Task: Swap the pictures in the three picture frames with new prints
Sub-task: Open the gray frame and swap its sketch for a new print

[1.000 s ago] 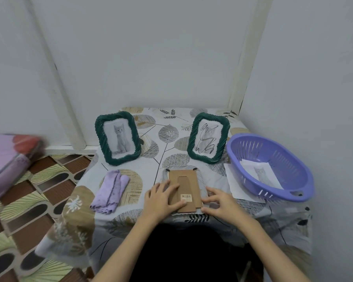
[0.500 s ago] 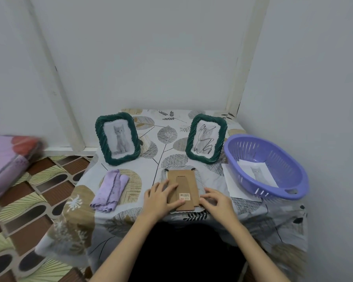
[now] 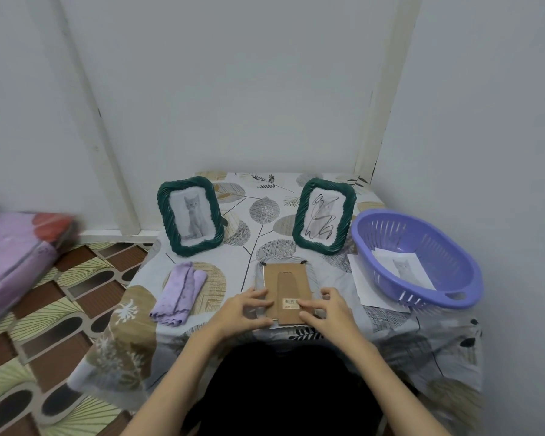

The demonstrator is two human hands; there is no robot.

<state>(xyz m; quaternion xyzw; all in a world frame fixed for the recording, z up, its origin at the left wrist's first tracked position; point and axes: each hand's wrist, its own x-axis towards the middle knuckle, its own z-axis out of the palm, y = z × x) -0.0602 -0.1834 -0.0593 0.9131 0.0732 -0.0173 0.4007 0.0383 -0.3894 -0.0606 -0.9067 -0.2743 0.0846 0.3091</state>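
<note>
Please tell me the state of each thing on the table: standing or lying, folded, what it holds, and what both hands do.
Left frame: standing, clean cat picture.
Right frame: standing, scribbled cat picture.
Middle frame: lying face down, back on.
Cloth: folded, untouched.
Basket: holds a print.
Left hand: open, on middle frame.
Right hand: open, on middle frame.

A face-down frame hides its picture; beneath both hands' fingertips its near edge is covered. A barcode sticker beside the right fingertips is unreadably small. A pink bundle is blurred, cut off at left.
</note>
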